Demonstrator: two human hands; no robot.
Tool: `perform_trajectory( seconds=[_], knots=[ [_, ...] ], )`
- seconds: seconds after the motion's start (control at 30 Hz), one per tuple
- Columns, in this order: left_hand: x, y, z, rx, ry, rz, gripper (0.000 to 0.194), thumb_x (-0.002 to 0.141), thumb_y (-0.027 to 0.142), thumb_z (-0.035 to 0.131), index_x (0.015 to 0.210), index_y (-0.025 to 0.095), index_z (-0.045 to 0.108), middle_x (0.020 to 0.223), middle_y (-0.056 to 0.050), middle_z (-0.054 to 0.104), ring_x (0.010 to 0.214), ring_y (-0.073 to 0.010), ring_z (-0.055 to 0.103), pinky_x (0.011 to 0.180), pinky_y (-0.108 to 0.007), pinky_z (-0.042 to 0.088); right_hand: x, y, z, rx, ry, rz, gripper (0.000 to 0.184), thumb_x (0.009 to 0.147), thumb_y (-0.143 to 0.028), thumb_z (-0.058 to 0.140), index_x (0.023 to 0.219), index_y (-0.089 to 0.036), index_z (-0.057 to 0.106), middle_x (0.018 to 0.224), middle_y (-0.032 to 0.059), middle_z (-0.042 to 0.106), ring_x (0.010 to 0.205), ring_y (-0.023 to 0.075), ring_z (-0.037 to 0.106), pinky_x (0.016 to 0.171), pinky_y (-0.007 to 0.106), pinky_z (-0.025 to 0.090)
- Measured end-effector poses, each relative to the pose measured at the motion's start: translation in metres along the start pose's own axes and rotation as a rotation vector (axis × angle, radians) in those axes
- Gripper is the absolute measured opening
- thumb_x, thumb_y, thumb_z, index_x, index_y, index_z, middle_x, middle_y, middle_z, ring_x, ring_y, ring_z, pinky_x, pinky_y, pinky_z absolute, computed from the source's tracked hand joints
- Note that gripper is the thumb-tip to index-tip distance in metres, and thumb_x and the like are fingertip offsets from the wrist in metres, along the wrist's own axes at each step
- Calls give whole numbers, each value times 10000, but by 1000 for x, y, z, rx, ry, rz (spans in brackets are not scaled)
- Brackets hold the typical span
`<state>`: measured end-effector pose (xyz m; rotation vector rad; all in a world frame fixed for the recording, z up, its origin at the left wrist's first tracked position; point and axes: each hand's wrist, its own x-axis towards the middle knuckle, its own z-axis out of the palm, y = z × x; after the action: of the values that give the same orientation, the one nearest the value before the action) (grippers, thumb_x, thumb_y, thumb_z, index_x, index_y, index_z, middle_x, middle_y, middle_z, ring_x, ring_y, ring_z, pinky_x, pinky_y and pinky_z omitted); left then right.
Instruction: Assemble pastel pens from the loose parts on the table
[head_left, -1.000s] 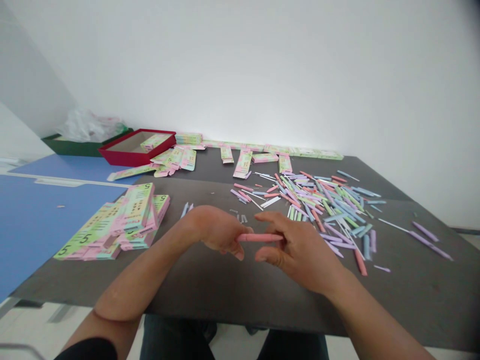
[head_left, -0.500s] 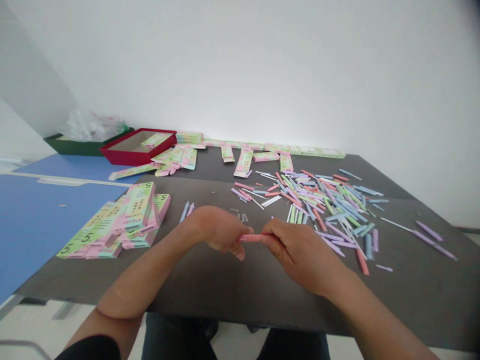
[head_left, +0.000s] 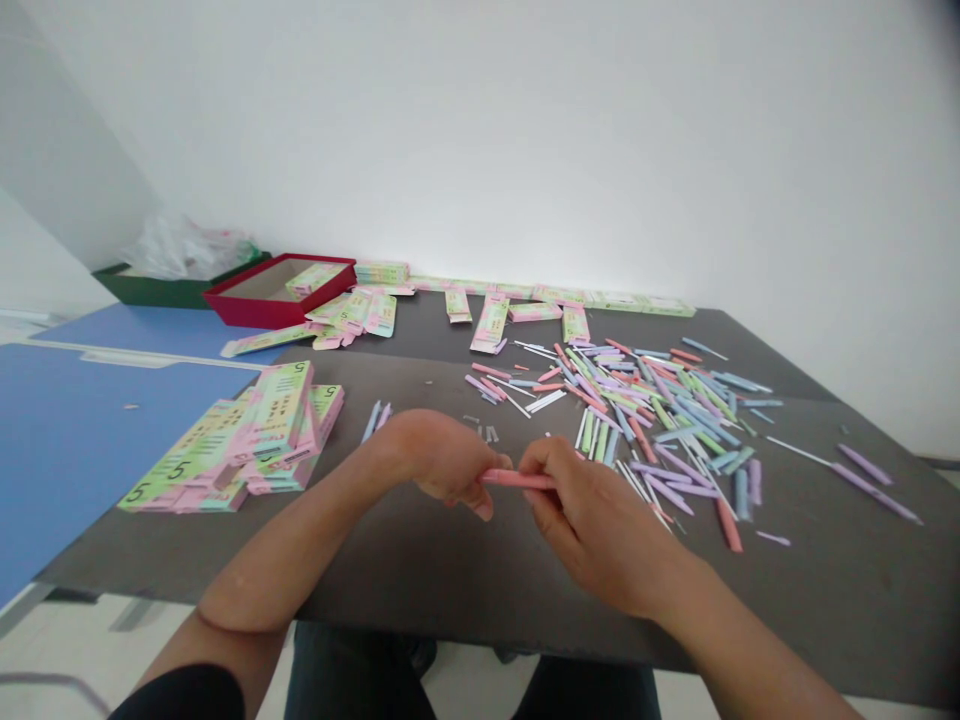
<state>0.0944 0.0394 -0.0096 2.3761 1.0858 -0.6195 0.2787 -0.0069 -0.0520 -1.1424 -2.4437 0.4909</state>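
A pink pen [head_left: 517,481] lies level between both hands just above the dark table [head_left: 420,560]. My left hand [head_left: 439,463] is closed round its left end. My right hand [head_left: 592,515] pinches the right part, fingers curled over it. Behind the right hand spreads a heap of pastel pen parts [head_left: 660,410] in pink, green, blue and purple, with thin white refills among them. A few small loose bits [head_left: 484,430] lie just beyond the hands.
A stack of flat pink and green cartons [head_left: 240,440] sits at the left. More cartons [head_left: 487,320] lie along the far edge beside a red tray [head_left: 277,292] and a green box [head_left: 161,285]. A blue tabletop [head_left: 82,420] adjoins on the left.
My right hand went from open fingers round the pink pen to a closed grip on it, sliding toward the left hand. The left hand stayed put.
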Motion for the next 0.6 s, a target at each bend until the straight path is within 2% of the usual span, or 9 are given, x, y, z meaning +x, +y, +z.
perform_trajectory(
  seconds=[0.2,0.33,0.43,0.5,0.6],
  knots=[
    [0,1,-1,29,-13,7,453,817,362,627,1254,269,554,869,-42,728,698,-217,635,527,-266,367,4,2,2,-38,-28,59,78,929,-276,421,930,-208,458,750,18,596,626,169,539,531,258,245],
    [1,3,-3,28,-60,-22,353,830,380,609,1164,267,611,897,-32,732,731,-208,644,531,-249,366,4,2,2,2,-31,-5,91,905,-241,460,993,-217,455,771,6,597,640,158,538,552,245,263],
    [0,3,-3,44,-39,-20,399,826,385,616,1208,275,584,911,-32,729,752,-209,645,537,-249,366,5,1,2,-20,-40,29,77,926,-280,432,945,-214,467,729,1,587,613,156,530,535,245,241],
    [0,2,-3,45,-32,-4,456,826,372,618,1267,285,539,894,-27,728,746,-207,643,547,-252,374,6,0,1,-41,-52,68,157,941,-339,408,885,-212,481,691,0,578,597,158,526,527,248,225],
    [1,1,-2,20,-49,-5,415,829,366,612,1233,282,569,882,-22,728,744,-204,644,569,-251,393,7,0,0,-9,-56,34,116,927,-327,446,941,-220,489,717,-5,590,623,157,538,537,243,232]
  ],
)
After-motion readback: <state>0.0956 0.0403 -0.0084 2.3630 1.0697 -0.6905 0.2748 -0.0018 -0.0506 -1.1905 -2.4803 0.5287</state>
